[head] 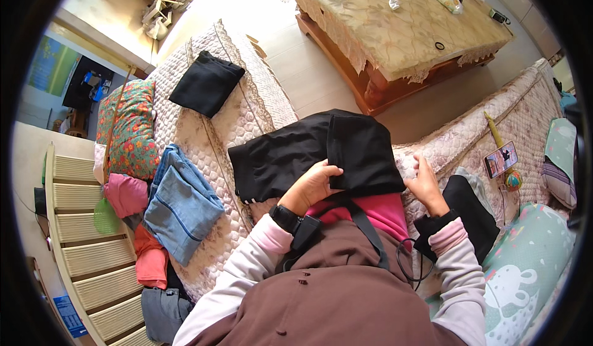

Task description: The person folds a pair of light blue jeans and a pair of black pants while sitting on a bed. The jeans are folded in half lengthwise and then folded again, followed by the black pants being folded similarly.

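Black trousers (pixel 287 153), partly folded, lie across my lap, with the waistband end to the left and a folded-over part at the right. My left hand (pixel 317 181) holds the near edge of the folded-over part between thumb and fingers. My right hand (pixel 424 184) is beside the right end of the trousers, its thumb at their edge and its index finger apart; whether it grips cloth is unclear. A folded black garment (pixel 207 83) lies on the quilted cover at the upper left. Folded blue jeans (pixel 185 207) lie to the left of my lap.
Left are a floral pillow (pixel 132 126), a pink garment (pixel 126 195), orange clothing (pixel 152 267) and a grey garment (pixel 162 311). A cloth-covered table (pixel 398 21) stands ahead. To the right are a phone (pixel 501 159), black cloth (pixel 470 216) and a green rabbit-print cushion (pixel 533 262).
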Demonstrator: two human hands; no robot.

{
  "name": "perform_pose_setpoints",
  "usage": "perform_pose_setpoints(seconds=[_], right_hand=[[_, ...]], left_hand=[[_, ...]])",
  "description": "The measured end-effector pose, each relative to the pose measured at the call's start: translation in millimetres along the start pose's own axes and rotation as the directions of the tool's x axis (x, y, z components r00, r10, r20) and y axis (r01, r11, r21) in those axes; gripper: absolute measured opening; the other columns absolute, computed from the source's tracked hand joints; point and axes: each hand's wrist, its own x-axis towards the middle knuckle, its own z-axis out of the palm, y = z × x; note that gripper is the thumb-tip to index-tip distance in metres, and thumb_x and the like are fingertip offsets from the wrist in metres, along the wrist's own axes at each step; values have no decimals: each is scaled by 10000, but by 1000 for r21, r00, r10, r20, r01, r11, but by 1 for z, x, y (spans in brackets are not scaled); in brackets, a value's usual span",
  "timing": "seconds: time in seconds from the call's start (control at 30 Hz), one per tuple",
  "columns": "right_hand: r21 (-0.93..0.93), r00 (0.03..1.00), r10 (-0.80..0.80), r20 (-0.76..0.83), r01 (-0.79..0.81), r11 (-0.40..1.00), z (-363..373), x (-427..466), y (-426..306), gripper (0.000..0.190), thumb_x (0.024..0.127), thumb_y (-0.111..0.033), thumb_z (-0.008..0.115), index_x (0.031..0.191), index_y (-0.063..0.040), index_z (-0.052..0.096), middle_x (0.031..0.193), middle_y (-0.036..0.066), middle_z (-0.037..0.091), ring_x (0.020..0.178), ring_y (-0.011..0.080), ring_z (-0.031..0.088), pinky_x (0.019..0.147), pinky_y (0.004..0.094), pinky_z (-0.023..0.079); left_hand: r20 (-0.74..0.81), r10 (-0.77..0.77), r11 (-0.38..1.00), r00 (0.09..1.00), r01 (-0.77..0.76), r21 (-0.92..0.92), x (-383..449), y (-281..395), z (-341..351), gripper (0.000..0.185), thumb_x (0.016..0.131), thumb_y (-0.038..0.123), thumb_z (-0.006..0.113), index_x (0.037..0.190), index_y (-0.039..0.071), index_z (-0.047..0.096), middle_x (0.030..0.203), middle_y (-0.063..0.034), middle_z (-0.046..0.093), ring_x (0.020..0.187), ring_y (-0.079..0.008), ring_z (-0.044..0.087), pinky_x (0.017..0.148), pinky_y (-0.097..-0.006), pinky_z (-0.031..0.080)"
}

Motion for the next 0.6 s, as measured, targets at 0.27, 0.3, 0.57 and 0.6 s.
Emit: perform_pose_setpoints(seconds=[0.27,0.3,0.57,0.6], right_hand=[[329,964,-256,65,222,918,15,23,-74,345,742,-48,640,1088,-43,643,997,137,608,910,245,608,831,336,505],[339,967,-243,75,205,918,15,22,-78,341,744,-49,640,1085,-39,645,999,139,614,921,246,611,839,335,505],[480,989,-94,117,27,877,3,17,-50,319,789,-17,620,1109,-13,618,1035,112,641,935,190,607,844,306,501],[478,987,-90,130,17,878,5,17,-45,331,789,-32,623,1119,-13,612,1041,118,638,937,195,607,841,307,500]], left_hand=[[-176,59,989,983,-35,141,4,3,17,291,881,84,604,1169,114,573,1071,0,630,967,-162,621,861,-429,518],[-135,164,969,977,-134,206,7,3,20,312,881,64,591,1190,96,566,1089,-7,630,977,-159,616,871,-409,515],[59,566,766,822,-552,330,-19,22,-13,442,869,-23,539,1310,7,517,1198,-50,617,1045,-137,591,940,-276,469],[-47,547,796,836,-502,338,-28,26,-26,448,863,-25,548,1308,9,518,1189,-54,621,1038,-145,601,932,-284,481]])
